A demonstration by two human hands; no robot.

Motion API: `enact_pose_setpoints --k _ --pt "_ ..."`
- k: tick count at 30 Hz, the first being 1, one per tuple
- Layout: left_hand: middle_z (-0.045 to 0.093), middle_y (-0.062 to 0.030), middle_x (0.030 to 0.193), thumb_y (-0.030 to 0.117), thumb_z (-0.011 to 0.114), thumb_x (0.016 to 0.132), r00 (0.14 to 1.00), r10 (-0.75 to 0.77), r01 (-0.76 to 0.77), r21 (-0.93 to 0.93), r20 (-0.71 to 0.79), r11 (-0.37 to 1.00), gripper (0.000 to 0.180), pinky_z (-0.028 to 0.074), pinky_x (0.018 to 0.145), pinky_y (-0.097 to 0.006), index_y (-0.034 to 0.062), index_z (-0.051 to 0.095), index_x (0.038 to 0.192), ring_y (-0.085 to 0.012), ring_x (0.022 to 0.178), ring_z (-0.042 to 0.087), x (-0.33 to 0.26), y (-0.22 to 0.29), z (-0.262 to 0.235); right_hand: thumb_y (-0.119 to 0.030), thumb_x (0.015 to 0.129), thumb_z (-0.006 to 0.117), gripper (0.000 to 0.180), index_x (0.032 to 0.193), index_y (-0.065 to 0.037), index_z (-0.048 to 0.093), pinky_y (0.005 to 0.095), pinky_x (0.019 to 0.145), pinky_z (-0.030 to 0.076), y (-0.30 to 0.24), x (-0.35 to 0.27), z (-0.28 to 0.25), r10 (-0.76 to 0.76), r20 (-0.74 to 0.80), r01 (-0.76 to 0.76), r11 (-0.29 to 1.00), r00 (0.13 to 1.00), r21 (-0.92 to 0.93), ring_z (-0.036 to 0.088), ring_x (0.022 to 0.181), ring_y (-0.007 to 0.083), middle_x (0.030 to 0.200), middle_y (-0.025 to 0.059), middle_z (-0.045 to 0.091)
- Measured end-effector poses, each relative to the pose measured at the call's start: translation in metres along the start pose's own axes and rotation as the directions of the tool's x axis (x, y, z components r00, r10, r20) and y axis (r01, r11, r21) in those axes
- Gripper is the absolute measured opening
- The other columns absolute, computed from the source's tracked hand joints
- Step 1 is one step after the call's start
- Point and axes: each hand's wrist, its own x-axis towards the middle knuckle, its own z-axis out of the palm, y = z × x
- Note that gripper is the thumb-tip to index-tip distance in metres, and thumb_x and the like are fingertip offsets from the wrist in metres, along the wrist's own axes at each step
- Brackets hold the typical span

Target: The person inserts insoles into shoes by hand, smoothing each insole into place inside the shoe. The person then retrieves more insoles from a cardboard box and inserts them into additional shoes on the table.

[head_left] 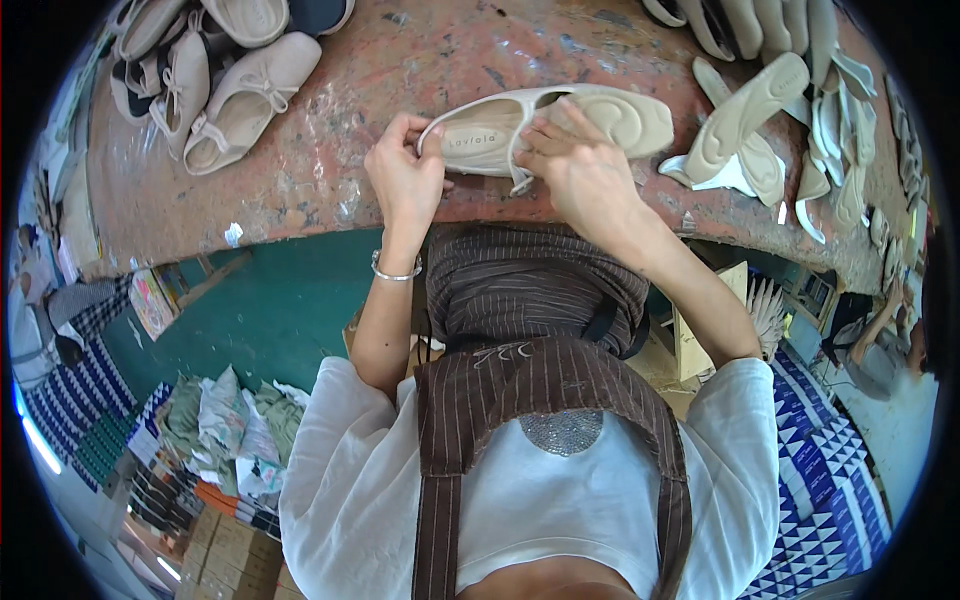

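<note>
A beige flat shoe (478,161) lies sideways at the front of the worktable, its heel to the left. My left hand (408,170) pinches the heel rim between thumb and fingers. My right hand (585,170) is closed over the middle of the shoe, by a thin strap, its fingertips partly inside the opening. A cushioned beige insole (640,122) with a raised swirl shows to the right, under and beyond my right fingers. Printed lining shows in the heel. Whether lining and insole are one piece I cannot tell, as my right hand hides the join.
Several beige shoes with bows (235,105) stand at the far left. Loose insoles (750,115) and white-edged pieces lie right, with more shoe parts (835,130) beyond. The worn reddish table (330,190) curves toward me. Below left are bundled fabrics (230,420) and cardboard boxes (225,555); another person (885,345) is at far right.
</note>
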Motion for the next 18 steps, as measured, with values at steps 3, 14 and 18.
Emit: enact_pose_setpoints --k 3,14,18 --pt "0.063 -0.0099 0.063 0.002 0.061 0.090 0.997 -0.041 0.037 0.060 0.069 0.998 0.009 0.050 0.039 -0.029 -0.0039 0.059 0.084 -0.0163 0.047 0.063 -0.026 0.009 0.002 -0.007 0.077 0.062 0.019 0.093 -0.007 0.072 0.0437 0.107 0.040 0.019 0.009 -0.012 0.240 -0.371 -0.223 0.971 0.897 0.089 0.059 0.115 0.0292 0.099 0.0136 0.068" --pt "0.042 -0.0210 0.144 0.028 0.073 0.076 0.651 0.475 -0.758 0.482 0.592 0.438 0.068 0.016 0.113 -0.065 0.0012 0.051 0.134 -0.0384 0.140 0.032 -0.099 0.005 0.049 0.004 0.070 0.063 0.024 0.092 -0.002 0.054 0.0647 0.113 0.023 -0.030 -0.032 -0.035 0.268 -0.226 -0.204 0.941 0.937 0.270 0.057 0.116 0.0446 0.123 0.0236 0.059" --pt "0.041 -0.0215 0.145 0.019 0.057 0.086 0.641 0.460 -0.764 0.452 0.615 0.460 0.057 0.022 0.111 -0.066 -0.0048 0.048 0.137 -0.0396 0.143 0.027 -0.093 -0.007 0.059 -0.004 0.082 0.054 0.029 0.109 0.005 0.055 0.0601 0.114 0.024 -0.033 -0.023 0.017 0.319 -0.317 -0.288 0.947 0.893 0.144 0.056 0.122 0.0415 0.127 0.0299 0.057"
